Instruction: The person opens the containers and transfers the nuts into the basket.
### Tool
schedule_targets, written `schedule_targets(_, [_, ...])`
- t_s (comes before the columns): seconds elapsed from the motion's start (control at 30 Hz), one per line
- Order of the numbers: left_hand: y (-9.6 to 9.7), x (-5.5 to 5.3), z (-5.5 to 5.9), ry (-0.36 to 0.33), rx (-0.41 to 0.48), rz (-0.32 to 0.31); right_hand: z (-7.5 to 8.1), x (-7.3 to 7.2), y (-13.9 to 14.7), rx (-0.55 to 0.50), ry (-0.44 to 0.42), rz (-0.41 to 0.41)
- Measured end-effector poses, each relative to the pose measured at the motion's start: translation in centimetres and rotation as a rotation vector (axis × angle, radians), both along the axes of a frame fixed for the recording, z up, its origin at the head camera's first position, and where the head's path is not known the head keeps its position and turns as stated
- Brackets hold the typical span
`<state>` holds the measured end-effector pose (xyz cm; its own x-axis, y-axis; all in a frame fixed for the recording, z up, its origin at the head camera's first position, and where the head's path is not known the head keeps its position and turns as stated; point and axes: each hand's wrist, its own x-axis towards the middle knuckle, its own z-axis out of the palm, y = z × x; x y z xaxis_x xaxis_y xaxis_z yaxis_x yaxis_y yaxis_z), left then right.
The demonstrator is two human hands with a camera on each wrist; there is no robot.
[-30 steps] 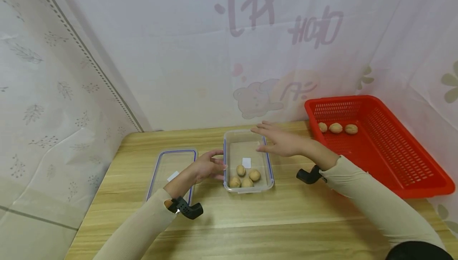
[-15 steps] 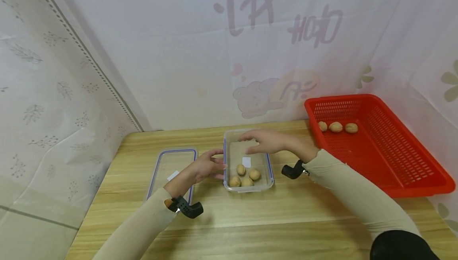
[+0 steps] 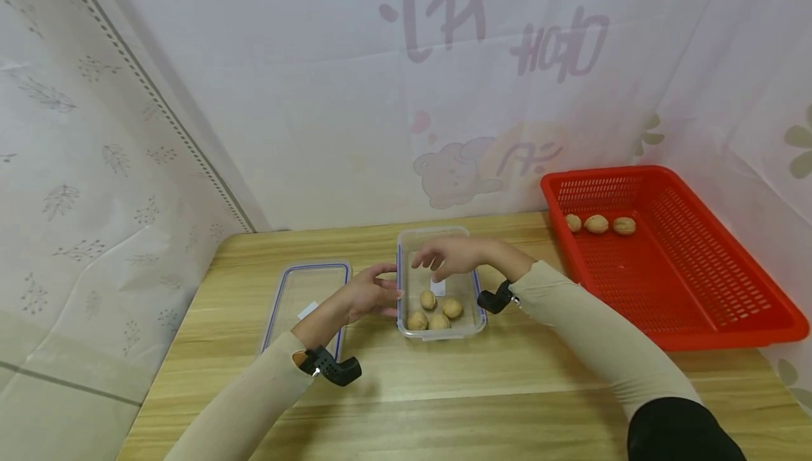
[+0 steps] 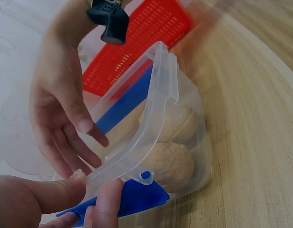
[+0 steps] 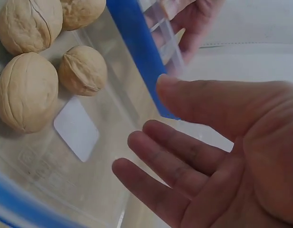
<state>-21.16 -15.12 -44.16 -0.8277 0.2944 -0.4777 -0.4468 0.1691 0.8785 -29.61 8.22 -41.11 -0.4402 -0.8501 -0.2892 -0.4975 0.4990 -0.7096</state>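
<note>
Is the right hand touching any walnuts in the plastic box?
Apart. In the right wrist view, a plain gap separates the right hand from even the nearest walnut, with the plastic box floor showing between them.

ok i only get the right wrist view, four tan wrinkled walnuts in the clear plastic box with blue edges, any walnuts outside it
Observer: Yes, the head view shows three more tan walnuts, in a red slotted plastic basket to the right of the box.

Operator: and can you see a lid for the box anywhere

Observer: A clear rectangular plastic lid with a blue rim lies to the left of the box, on the pale wood-grain table.
</note>
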Motion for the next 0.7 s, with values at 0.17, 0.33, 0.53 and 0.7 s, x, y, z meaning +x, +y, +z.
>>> schedule_targets(0.17, [0.1, 0.0, 0.0, 0.0, 0.003, 0.0, -0.9, 0.0, -0.6, 0.045, -0.084, -0.022])
schedule_targets(0.33, [0.0, 0.0, 0.0, -0.006, 0.008, 0.002, -1.6, 0.1, -1.1, 0.086, -0.113, -0.035])
schedule_targets(0.53, [0.0, 0.0, 0.0, -0.005, 0.012, -0.005, -2.3, 0.2, -1.5, 0.097, -0.088, 0.002])
schedule_targets(0.7, [0.0, 0.0, 0.0, -0.002, 0.012, -0.005, -3.1, 0.1, -1.7, 0.093, -0.086, 0.004])
